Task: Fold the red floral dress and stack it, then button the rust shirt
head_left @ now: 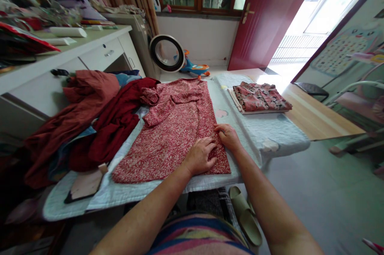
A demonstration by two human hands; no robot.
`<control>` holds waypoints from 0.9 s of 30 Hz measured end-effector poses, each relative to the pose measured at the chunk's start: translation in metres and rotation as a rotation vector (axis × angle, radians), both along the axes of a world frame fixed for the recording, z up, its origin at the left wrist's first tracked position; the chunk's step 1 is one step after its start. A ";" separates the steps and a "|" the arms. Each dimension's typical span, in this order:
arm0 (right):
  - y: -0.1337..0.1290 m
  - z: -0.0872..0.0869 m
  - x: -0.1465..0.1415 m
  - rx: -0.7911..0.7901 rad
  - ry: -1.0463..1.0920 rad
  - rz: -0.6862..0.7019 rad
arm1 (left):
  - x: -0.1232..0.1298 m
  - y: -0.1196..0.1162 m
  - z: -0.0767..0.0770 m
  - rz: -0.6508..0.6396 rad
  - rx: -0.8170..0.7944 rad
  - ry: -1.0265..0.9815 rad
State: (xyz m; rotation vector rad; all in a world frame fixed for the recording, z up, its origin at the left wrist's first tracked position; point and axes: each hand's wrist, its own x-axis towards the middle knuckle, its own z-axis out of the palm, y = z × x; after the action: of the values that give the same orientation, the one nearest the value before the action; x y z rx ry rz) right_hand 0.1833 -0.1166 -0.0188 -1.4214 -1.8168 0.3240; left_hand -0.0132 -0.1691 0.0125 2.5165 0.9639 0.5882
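A red blouse [177, 135] with a small pale floral print is spread on the pale blue quilted cover [258, 135], one sleeve folded across its upper part. My left hand [201, 155] lies on the blouse near its lower right, palm down with the fingers spread. At the blouse's right edge, my right hand [228, 135] has its thumb and fingers pinched on the cloth. To the right sits a folded pink and black patterned garment [261, 98] on top of other folded cloth.
Rumpled dark red clothing [111, 135] and rust-coloured clothing [90, 87] lie heaped at left. A phone-like flat object [85, 185] rests at the front left edge. Behind stand a white desk [99, 55] and a washer with its round door [167, 53] open. Green slippers [246, 217] are on the floor.
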 end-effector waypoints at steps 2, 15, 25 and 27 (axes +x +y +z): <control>-0.001 0.002 0.000 -0.008 -0.002 -0.003 | 0.000 0.000 0.000 0.001 -0.003 -0.002; -0.001 0.002 -0.001 -0.023 -0.017 -0.014 | -0.001 0.000 -0.001 0.000 0.005 0.005; 0.000 0.001 0.000 -0.021 -0.013 -0.010 | -0.001 0.000 0.000 0.002 0.001 0.005; 0.000 0.001 0.000 -0.012 -0.013 -0.008 | -0.001 0.000 0.000 0.003 0.000 0.008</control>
State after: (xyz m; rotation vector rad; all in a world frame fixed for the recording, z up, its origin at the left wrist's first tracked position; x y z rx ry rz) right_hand 0.1831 -0.1171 -0.0179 -1.4417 -1.8215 0.3227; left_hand -0.0140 -0.1692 0.0126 2.5202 0.9702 0.5794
